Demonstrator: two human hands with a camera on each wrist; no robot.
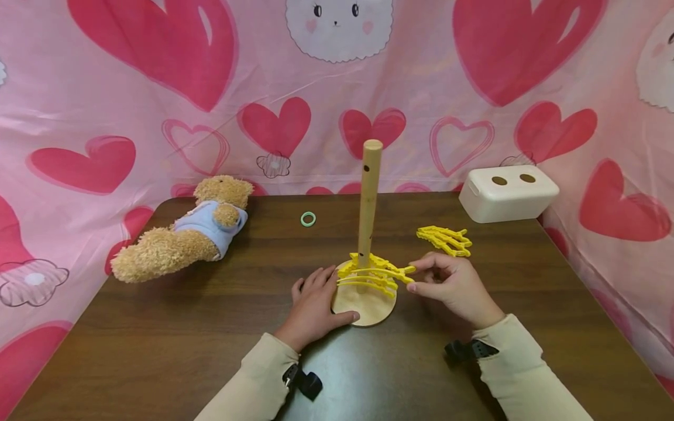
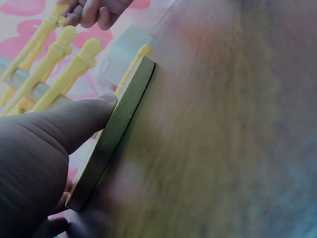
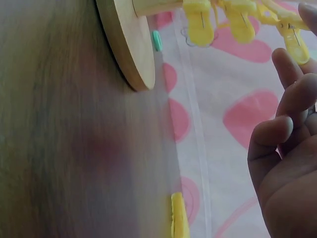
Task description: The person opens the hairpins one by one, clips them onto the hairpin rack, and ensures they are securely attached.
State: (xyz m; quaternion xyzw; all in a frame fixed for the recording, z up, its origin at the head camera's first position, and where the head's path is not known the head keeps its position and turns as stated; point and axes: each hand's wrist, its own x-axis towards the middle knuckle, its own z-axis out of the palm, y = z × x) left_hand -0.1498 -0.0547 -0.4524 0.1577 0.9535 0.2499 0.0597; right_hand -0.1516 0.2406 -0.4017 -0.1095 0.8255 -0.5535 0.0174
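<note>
A round wooden pole (image 1: 370,199) stands upright on a disc-shaped wooden base (image 1: 363,307). Several yellow plastic pieces (image 1: 368,280) with curved prongs and knobbed ends are stacked crosswise around the pole's lower part. With thumb and fingertips, my right hand (image 1: 455,286) pinches the knobbed end of an upper yellow piece (image 3: 295,44), right of the pole. My left hand (image 1: 316,307) rests at the base's left side, its fingers and thumb extended; the thumb (image 2: 89,119) touches the disc's rim. Some left fingertips are hidden behind the base and the stack.
More yellow pieces (image 1: 444,241) lie in a pile on the brown table (image 1: 263,362), behind my right hand. A green ring (image 1: 308,219) is at the back, a teddy bear (image 1: 192,228) in a blue top lies left, and a white box (image 1: 508,196) with two holes stands back right.
</note>
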